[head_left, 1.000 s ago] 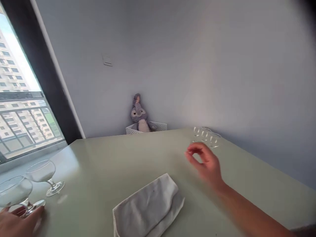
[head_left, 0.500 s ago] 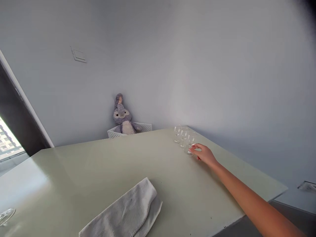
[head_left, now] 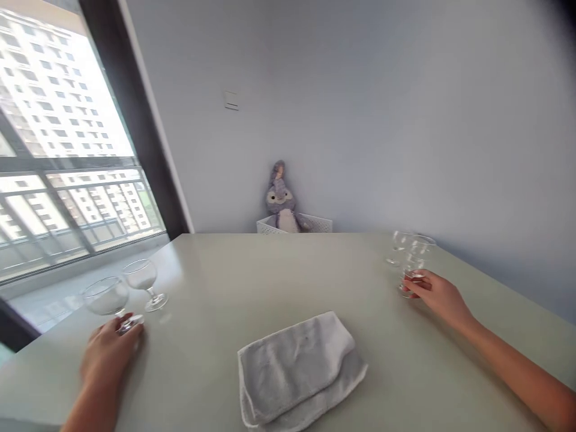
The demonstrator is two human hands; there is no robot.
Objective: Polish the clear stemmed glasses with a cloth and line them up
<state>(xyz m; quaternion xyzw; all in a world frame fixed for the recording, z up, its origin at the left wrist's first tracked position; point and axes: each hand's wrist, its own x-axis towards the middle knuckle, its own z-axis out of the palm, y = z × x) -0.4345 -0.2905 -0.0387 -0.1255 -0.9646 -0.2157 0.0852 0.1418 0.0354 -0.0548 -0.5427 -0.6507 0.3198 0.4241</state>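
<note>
On the left side of the table, my left hand (head_left: 110, 351) is closed around the stem and foot of a clear stemmed glass (head_left: 105, 298). Just behind it stands another stemmed glass (head_left: 141, 276), upright and untouched. Across the table my right hand (head_left: 438, 298) pinches the lower stem of a stemmed glass (head_left: 414, 263), whose foot is partly covered by the fingers. Close behind that one are more glasses, one of them a clear stemmed glass (head_left: 400, 241); they overlap, so their outlines blur together. Between my hands, nearer me, lies a folded grey cloth (head_left: 297, 366).
The pale table (head_left: 270, 282) reaches toward a wall corner. Beyond its far edge a plush toy (head_left: 283, 207) sits in a white perforated basket (head_left: 321, 225). A window (head_left: 67, 150) is at the left, past the table's edge.
The view has turned left, bringing the window, the left glasses and my left hand into sight. My right hand stays at the nearest right-side glass.
</note>
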